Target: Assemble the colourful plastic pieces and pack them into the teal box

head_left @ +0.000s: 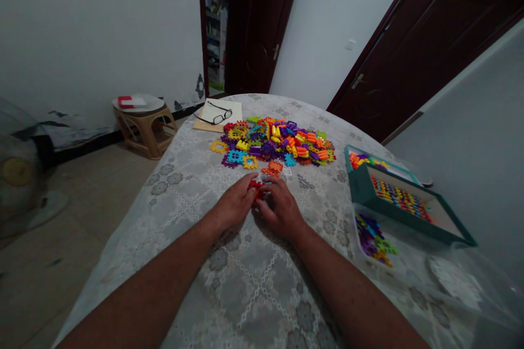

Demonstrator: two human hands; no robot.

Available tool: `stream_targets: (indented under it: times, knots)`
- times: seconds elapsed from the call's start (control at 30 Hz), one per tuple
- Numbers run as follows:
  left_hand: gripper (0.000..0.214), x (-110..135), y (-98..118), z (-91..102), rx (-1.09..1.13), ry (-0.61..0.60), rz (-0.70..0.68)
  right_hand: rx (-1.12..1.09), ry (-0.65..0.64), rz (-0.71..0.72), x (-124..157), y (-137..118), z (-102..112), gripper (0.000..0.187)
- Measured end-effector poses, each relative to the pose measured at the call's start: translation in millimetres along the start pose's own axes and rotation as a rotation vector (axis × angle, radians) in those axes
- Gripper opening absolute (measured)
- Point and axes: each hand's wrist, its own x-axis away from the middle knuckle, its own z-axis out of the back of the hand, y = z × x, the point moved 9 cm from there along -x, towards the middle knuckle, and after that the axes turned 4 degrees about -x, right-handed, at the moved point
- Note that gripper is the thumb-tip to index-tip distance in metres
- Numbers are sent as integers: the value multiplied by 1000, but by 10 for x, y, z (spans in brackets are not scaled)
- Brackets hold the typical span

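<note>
My left hand point(235, 204) and my right hand point(280, 208) meet on the table point(245, 283), fingers pinched together on small red plastic pieces point(256, 188) held between them. Just beyond my fingertips lie orange square pieces point(273, 168). Farther back spreads a pile of colourful interlocking plastic pieces point(272, 142) in purple, yellow, orange, blue and green.
A teal box point(403, 204) with a printed lid and some pieces stands at the right, with a clear plastic tub point(372, 237) of pieces in front of it. Glasses point(216, 114) lie on a paper at the far edge. A small stool point(143, 120) stands on the floor at left.
</note>
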Motion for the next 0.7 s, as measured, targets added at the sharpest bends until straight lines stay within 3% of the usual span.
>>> stream_targets:
  times: [0.13,0.33,0.57,0.7]
  knots:
    - [54,-25,-35,134,9,104,20,181,97,-67,18,215,146,30]
    - [55,-42,12,227,34,124,13,446,-25,-193,57,452,82,4]
    - [60,-33,-4,42,81,-17,9,296,105,-155,46,350,183,10]
    - [63,-9,62,-8,12,9,-76,174,122,-131,38,232,189,14]
